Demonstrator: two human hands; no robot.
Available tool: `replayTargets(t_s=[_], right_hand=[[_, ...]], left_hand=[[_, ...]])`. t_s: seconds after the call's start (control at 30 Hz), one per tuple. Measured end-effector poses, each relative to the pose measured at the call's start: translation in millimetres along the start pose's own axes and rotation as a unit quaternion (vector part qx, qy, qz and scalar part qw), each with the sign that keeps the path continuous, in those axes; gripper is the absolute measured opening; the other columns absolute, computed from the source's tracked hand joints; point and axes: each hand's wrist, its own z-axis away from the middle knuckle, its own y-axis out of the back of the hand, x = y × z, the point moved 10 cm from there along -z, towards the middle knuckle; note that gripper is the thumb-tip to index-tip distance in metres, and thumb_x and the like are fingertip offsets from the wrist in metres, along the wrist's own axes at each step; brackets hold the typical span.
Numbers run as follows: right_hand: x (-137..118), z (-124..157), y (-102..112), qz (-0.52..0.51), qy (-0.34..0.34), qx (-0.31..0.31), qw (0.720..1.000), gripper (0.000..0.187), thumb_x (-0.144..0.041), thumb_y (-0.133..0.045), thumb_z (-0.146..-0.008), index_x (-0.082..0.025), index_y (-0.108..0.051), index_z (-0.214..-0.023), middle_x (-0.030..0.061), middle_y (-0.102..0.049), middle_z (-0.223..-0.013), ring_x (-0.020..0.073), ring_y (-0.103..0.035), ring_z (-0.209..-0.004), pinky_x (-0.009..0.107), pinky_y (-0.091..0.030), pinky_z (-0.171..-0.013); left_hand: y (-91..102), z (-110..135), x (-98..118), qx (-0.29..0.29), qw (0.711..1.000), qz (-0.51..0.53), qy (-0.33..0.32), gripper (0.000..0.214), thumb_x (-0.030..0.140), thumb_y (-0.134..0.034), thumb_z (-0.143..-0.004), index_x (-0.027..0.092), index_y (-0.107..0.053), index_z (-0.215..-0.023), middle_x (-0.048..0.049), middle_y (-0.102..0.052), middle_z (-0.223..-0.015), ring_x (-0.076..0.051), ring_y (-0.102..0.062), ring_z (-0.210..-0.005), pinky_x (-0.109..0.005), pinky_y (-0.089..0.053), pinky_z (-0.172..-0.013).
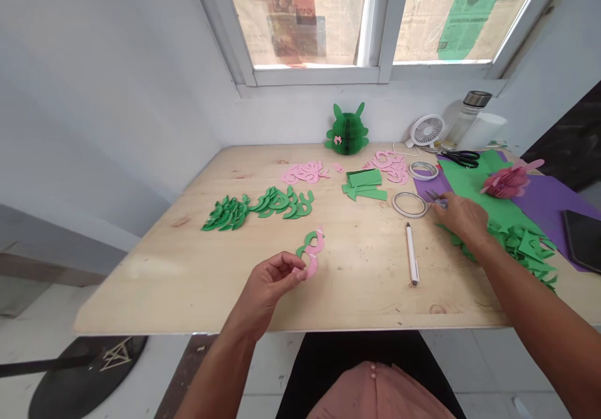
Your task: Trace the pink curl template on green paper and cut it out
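Note:
Near the front middle of the table, my left hand (278, 281) pinches a curvy pink paper cutout (312, 262) together with a green paper cutout (307, 242). The fingers hide the lower edges of both. Over on the right, my right hand (462, 217) is closed around the handles of small scissors (436, 198), whose short blades point away to the left. Beneath that hand and wrist lie green paper scraps (521, 247). A white pen (412, 253) rests on the wood between my hands, and a roll of tape (409, 205) lies just left of the scissors.
Green cutouts (277, 202) and pink cutouts (303, 173) lie in piles. Green strips (364, 184), another tape roll (423, 170) and black scissors (462, 158) are farther back. A green honeycomb paper figure (347, 132), small fan (426, 131) and bottle (462, 124) stand by the wall; a phone (582, 240) lies right.

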Motion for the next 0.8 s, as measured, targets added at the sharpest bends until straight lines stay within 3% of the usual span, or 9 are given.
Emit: replayTargets(t_s=[0.13, 0.3, 0.47, 0.63, 0.8], right_hand=[[-7.6, -4.3, 0.1, 0.018, -0.001, -0.013, 1.0, 0.048, -0.044, -0.046, -0.085, -0.013, -0.062, -0.117, 0.0219, -0.068, -0.101, 0.0363, -0.064, -0.093, 0.04, -0.047, -0.066], [-16.1, -3.9, -2.5, 0.021, 0.006, -0.03, 0.999, 0.045, -0.041, -0.046, -0.085, -0.01, -0.065, -0.111, 0.0238, -0.067, -0.104, 0.0383, -0.063, -0.096, 0.042, -0.047, -0.069], [-22.8, -1.0, -2.8, -0.012, 0.014, -0.04, 0.999, 0.044, -0.042, -0.044, -0.085, -0.017, -0.064, -0.116, 0.0183, -0.068, -0.105, 0.0343, -0.063, -0.096, 0.038, -0.047, -0.067], [-0.7, 6.0, 12.7, -0.028, -0.017, 0.004, 0.999, 0.047, -0.043, -0.043, -0.085, -0.017, -0.064, -0.118, 0.0181, -0.07, -0.101, 0.0347, -0.064, -0.091, 0.037, -0.045, -0.062], [6.5, 32.2, 2.6, 0.003, 0.016, -0.046, 0.999, 0.046, -0.046, -0.044, -0.084, -0.022, -0.064, -0.117, 0.0155, -0.07, -0.102, 0.0343, -0.063, -0.092, 0.037, -0.045, -0.063]], left_hand=[[-18.4, 3.3, -5.6, -0.029, 0.999, 0.032, 0.014, 0.022, 0.034, -0.074, -0.064, 0.018, -0.063, -0.074, -0.0002, -0.058, -0.068, -0.013, -0.052, -0.069, -0.025, -0.04, -0.069], [-27.8, 9.7, -14.1, -0.037, 0.998, 0.032, 0.032, 0.023, 0.035, -0.074, -0.064, 0.018, -0.062, -0.073, -0.0003, -0.056, -0.067, -0.014, -0.052, -0.069, -0.026, -0.041, -0.069], [-33.2, 12.2, -11.7, -0.04, 0.998, 0.031, 0.038, 0.023, 0.036, -0.074, -0.063, 0.018, -0.062, -0.071, 0.0, -0.057, -0.068, -0.014, -0.052, -0.068, -0.025, -0.04, -0.069], [-32.4, 14.6, -12.5, -0.045, 0.997, 0.056, 0.034, 0.021, 0.032, -0.076, -0.063, 0.019, -0.063, -0.072, 0.0011, -0.057, -0.066, -0.013, -0.053, -0.068, -0.024, -0.04, -0.069], [-37.7, 17.4, -15.7, -0.057, 0.995, 0.076, 0.041, 0.021, 0.031, -0.075, -0.063, 0.018, -0.062, -0.072, 0.0005, -0.058, -0.067, -0.012, -0.053, -0.067, -0.023, -0.041, -0.068]])
